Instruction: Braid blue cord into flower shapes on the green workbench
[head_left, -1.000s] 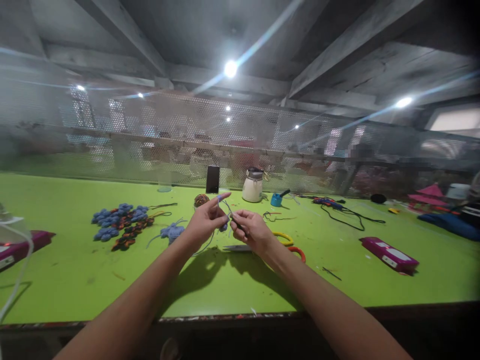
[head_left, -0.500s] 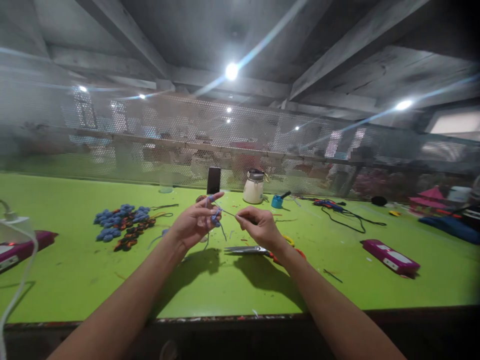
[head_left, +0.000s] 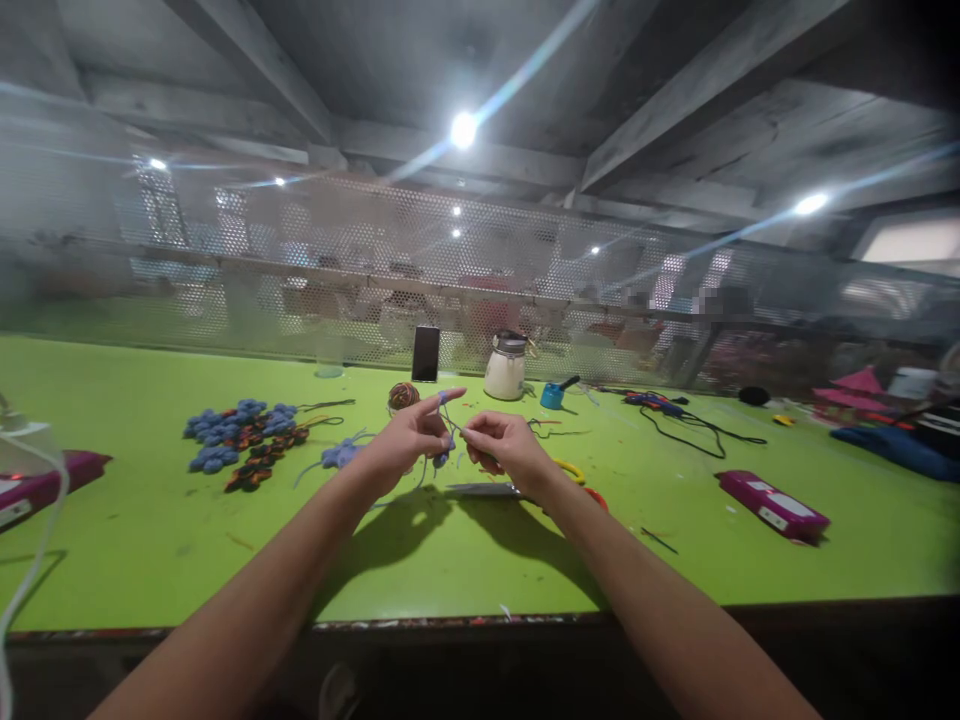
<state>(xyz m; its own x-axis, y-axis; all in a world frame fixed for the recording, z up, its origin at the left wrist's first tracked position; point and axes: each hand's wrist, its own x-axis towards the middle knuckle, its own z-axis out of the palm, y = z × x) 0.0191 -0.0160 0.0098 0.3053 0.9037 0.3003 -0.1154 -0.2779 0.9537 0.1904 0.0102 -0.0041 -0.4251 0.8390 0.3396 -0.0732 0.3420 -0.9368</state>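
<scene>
Both my hands are raised over the middle of the green table (head_left: 150, 520). My left hand (head_left: 409, 440) pinches a small blue yarn piece (head_left: 442, 455), its index finger stretched out with blue yarn looped over the tip. My right hand (head_left: 501, 448) is closed in a pinch on a thin hook or needle whose tip meets the yarn by the left fingers. Scissors (head_left: 487, 490) with orange and yellow handles lie on the table just under my right hand.
A pile of blue and dark crocheted flowers (head_left: 240, 440) lies at left, a loose blue flower (head_left: 337, 456) nearer. At the back stand a yarn ball (head_left: 403, 396), phone (head_left: 425, 353), white jar (head_left: 505, 372) and blue cup (head_left: 553, 398). A pink case (head_left: 772, 505) lies right; black cords (head_left: 697, 425) behind it.
My hands were close together, drew apart with the yarn pulled out half a second ago, and have come back together now. The view shifted slightly.
</scene>
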